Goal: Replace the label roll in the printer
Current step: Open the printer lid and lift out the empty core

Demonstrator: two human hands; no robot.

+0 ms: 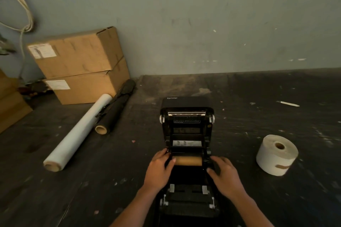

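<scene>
A black label printer (186, 131) stands open on the dark table, its lid tilted back. Inside its bay lies a bare brown cardboard core (188, 160), lying crosswise. My left hand (159, 168) rests at the left end of the core, fingers touching it and the bay's left side. My right hand (224, 175) sits at the bay's right side, fingers curled by the core's right end. A full white label roll (276, 155) stands on its end on the table to the right of the printer, apart from both hands.
Two stacked cardboard boxes (81, 64) stand at the back left against the wall. A long white film roll (77, 132) and a black roll (115, 108) lie beside them. A small white stick (287, 103) lies far right. Dark table (110, 180) surrounds the printer.
</scene>
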